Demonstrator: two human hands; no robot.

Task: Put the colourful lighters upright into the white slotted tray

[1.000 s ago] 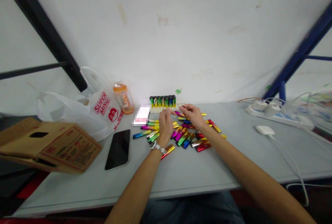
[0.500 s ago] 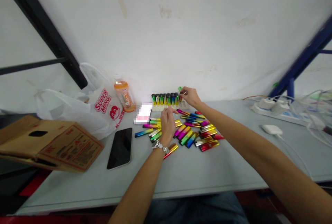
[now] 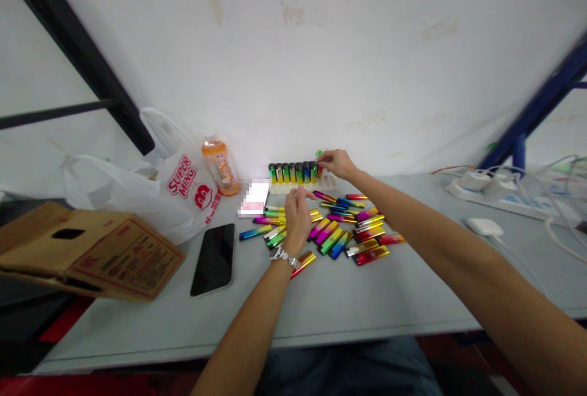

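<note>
As our right fingers (image 3: 326, 157) pinch a red lighter (image 3: 320, 171) by the tray (image 3: 328, 184), bumping could topple neighbours (image 3: 299, 172); what left fingers (image 3: 298, 196) hold is unclear.

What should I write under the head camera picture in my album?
Right hand touches a red lighter beside the upright row; shiny lighters lie loose.

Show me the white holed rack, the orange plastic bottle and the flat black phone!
White holed rack (image 3: 328, 184): head view, bare right end.
Orange plastic bottle (image 3: 222, 168): head view, on its label.
Flat black phone (image 3: 213, 260): head view, middle of screen.
</note>
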